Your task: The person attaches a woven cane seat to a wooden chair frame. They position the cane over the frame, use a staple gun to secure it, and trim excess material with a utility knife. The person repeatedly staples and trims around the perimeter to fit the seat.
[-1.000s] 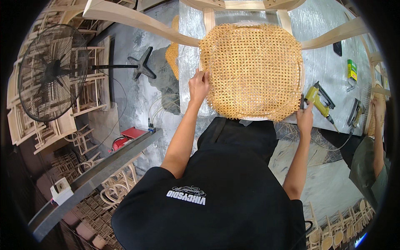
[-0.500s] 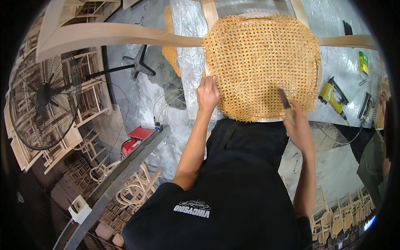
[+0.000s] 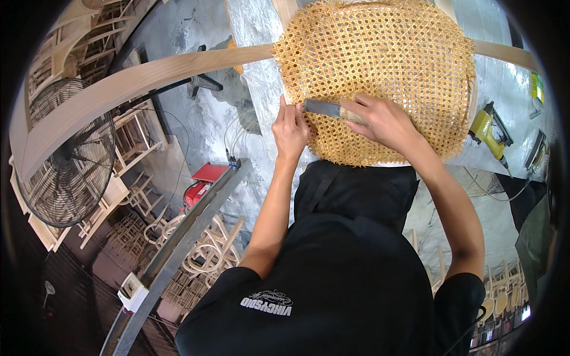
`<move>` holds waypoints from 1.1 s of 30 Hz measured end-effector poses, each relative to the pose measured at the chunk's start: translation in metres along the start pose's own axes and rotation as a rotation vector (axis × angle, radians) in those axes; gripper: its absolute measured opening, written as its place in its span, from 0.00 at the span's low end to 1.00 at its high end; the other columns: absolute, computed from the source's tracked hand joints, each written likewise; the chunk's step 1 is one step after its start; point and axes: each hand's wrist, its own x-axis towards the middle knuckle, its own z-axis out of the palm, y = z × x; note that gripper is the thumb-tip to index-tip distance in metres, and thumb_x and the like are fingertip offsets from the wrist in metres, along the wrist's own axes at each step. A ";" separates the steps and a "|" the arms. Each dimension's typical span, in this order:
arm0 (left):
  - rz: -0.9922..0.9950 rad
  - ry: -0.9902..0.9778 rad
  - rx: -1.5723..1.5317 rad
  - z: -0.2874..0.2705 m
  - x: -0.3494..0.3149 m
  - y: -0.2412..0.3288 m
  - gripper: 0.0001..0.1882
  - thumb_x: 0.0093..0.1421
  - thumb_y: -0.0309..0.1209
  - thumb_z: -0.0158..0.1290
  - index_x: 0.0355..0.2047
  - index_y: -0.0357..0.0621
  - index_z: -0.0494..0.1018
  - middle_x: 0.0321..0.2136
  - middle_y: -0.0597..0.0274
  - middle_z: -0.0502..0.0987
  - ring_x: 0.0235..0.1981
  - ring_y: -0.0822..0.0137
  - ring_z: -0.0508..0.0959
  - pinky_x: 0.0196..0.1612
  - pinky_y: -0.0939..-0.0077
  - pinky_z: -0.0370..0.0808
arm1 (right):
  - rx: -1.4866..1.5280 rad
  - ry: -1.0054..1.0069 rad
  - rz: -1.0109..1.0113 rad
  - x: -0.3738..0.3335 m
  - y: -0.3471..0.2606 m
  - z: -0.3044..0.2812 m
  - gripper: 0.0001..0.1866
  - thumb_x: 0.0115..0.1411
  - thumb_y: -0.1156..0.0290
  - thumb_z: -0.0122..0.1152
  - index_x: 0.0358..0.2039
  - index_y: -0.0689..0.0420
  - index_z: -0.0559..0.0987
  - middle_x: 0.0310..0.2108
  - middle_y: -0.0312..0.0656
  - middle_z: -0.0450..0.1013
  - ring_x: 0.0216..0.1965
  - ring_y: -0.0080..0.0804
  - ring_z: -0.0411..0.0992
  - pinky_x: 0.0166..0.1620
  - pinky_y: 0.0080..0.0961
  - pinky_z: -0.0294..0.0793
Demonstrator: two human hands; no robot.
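A woven cane panel [image 3: 380, 53] with frayed edges lies over a pale wooden chair frame [image 3: 178, 64] in front of me. My right hand [image 3: 380, 121] is closed round the light handle of a chisel [image 3: 322, 107], whose flat, dark, square-ended blade points left over the cane. The blade's tip comes close to my left fingers. At the panel's left edge, my left hand [image 3: 290, 132] has its fingers bent in and pressed together at the rim, apparently pinching it; the exact contact is partly hidden.
On the plastic-covered table [image 3: 258, 35], a yellow-green nail gun [image 3: 490, 133] lies to the right near a small green-yellow box [image 3: 537, 89]. At left stand a large black fan [image 3: 65, 154], a red machine [image 3: 199, 190] and a metal beam [image 3: 178, 255]. Wooden chair parts [image 3: 211, 252] are stacked behind.
My right hand has swung the chisel from the panel's lower right across to its left edge, beside my left hand. The left hand stays at the rim. The view has shifted slightly.
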 end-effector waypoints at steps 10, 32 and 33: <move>-0.042 -0.025 0.053 -0.002 0.001 0.007 0.10 0.63 0.19 0.54 0.25 0.33 0.67 0.33 0.24 0.76 0.22 0.36 0.77 0.22 0.52 0.73 | -0.119 0.003 -0.057 0.015 -0.006 0.002 0.14 0.57 0.63 0.65 0.39 0.56 0.76 0.33 0.42 0.76 0.27 0.42 0.80 0.28 0.37 0.82; -0.023 0.016 -0.172 0.006 -0.002 -0.014 0.06 0.65 0.20 0.52 0.30 0.33 0.72 0.24 0.45 0.75 0.18 0.54 0.74 0.25 0.61 0.76 | -0.458 -0.158 -0.010 0.045 -0.056 -0.009 0.09 0.60 0.68 0.59 0.32 0.61 0.77 0.28 0.47 0.76 0.26 0.45 0.80 0.29 0.39 0.82; -0.138 0.043 -0.346 0.010 -0.005 -0.022 0.05 0.67 0.23 0.51 0.32 0.35 0.72 0.23 0.49 0.75 0.18 0.58 0.74 0.26 0.63 0.76 | -0.463 -0.168 -0.009 0.046 -0.058 -0.010 0.09 0.60 0.68 0.59 0.32 0.61 0.77 0.28 0.47 0.76 0.26 0.45 0.80 0.29 0.39 0.82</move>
